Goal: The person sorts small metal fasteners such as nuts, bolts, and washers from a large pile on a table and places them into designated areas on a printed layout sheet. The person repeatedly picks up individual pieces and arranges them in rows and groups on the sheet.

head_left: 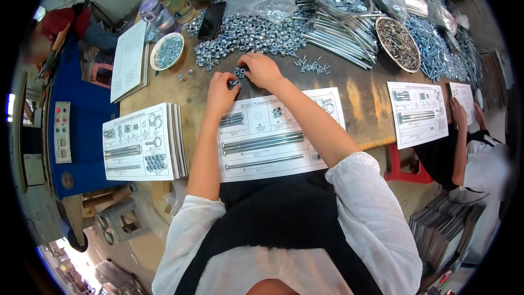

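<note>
Worn tabletop [363,98]; nut pile [251,37] sits just ahead, presumably for short reach. I see left hand [222,92] and right hand [263,71] close together, fingertips pinching small nuts [234,83] beyond the printed card [262,157].

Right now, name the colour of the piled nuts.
The piled nuts are silvery, best seen in the head view.

The left forearm [205,155] reaches nearly straight over the counter's [360,97] near edge, while the right forearm [314,117] slants leftward across it. The left hand [222,91] and right hand [261,70] hang back side up, just beside each other, the right slightly farther from that edge. On both, the fingers [252,58] curl inward in a pinch, tips facing the other hand.
</note>
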The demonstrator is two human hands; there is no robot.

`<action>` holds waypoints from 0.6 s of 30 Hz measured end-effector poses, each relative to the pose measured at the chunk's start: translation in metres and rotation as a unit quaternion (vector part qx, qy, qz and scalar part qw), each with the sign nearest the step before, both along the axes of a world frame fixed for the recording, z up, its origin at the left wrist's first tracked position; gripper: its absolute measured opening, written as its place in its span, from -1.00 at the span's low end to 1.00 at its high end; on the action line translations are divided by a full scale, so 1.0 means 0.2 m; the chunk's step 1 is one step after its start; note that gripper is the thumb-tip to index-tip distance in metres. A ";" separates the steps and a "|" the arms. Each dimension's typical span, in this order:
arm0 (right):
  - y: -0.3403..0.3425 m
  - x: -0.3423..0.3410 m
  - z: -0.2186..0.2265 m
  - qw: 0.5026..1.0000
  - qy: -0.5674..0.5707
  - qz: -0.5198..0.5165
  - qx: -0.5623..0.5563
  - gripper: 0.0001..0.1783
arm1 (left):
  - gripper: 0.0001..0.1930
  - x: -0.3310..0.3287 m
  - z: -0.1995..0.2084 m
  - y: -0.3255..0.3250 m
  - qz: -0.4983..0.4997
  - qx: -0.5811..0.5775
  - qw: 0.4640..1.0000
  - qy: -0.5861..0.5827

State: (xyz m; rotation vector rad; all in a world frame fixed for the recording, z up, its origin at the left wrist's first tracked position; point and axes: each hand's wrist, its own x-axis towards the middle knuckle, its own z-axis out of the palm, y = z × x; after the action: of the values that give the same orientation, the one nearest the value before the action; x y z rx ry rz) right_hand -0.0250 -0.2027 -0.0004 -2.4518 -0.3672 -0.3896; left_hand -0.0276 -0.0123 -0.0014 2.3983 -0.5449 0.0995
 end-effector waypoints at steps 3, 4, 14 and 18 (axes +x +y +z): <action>0.01 0.03 0.00 0.998 0.044 0.028 0.023 -0.71 | -0.80 -0.02 0.02 -0.02 -0.007 0.000 0.998 0.063; 0.01 0.03 0.00 0.998 0.046 0.024 0.024 -0.73 | -0.80 -0.03 0.03 -0.02 -0.005 0.007 0.998 0.067; -0.16 0.04 0.01 0.982 0.132 -0.054 0.126 -0.86 | -0.70 -0.09 0.08 -0.01 0.133 0.082 0.986 0.060; -0.21 0.04 -0.03 0.992 0.084 -0.054 0.079 -0.78 | -0.69 -0.14 0.07 -0.02 0.115 0.078 0.987 0.078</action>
State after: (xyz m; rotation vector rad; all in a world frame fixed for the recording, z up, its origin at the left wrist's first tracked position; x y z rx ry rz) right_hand -0.0177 -0.2443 -0.0058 -2.3344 -0.1259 -0.2442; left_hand -0.0561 -0.0162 0.0127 2.5879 -0.2075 -0.0321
